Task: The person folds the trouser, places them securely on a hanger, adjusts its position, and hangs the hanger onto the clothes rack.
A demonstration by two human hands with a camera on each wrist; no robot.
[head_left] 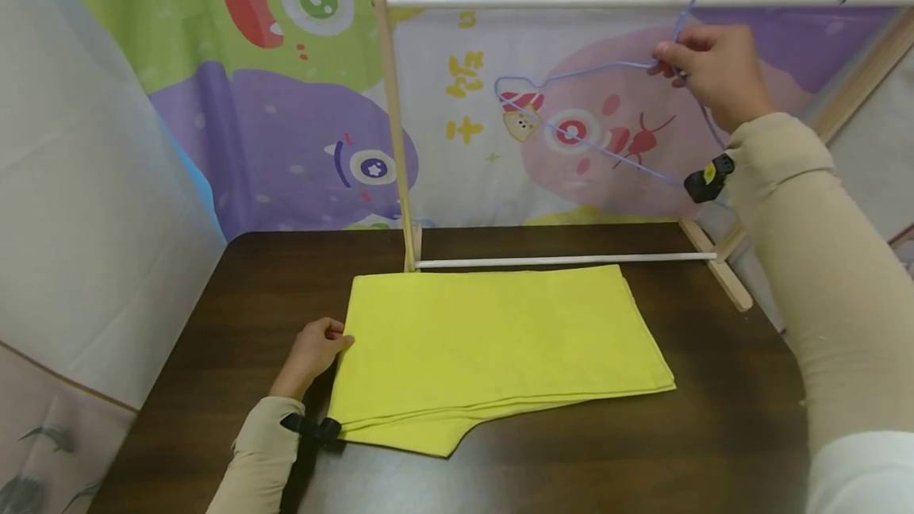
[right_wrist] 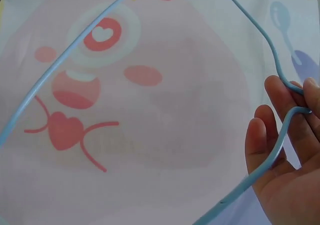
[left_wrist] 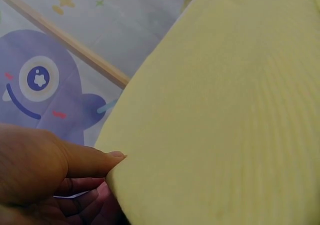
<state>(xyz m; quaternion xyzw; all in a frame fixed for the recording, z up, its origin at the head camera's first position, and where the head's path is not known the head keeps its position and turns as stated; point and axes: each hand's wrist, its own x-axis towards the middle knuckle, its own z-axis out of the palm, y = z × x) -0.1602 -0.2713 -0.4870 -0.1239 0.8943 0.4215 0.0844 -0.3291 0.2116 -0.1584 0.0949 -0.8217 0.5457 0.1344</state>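
Folded yellow trousers (head_left: 493, 339) lie on the dark wooden table. My left hand (head_left: 312, 355) pinches their left edge, thumb on top and fingers beneath, as the left wrist view shows at the cloth (left_wrist: 200, 115). Up at the right, my right hand (head_left: 717, 74) holds a thin light-blue wire hanger (head_left: 607, 151) by its neck, between thumb and fingers. The hanger's hook stands at the height of the rack's white top rail (head_left: 514, 1); whether it hangs over the rail cannot be told. In the right wrist view the hanger wire (right_wrist: 240, 185) runs past the fingers.
A rack with wooden posts (head_left: 395, 117) stands at the back of the table (head_left: 571, 466). Its white lower bar (head_left: 564, 261) runs just behind the trousers, and a wooden foot (head_left: 717, 268) sits at the right. Behind hangs a cartoon-printed curtain (head_left: 286, 125).
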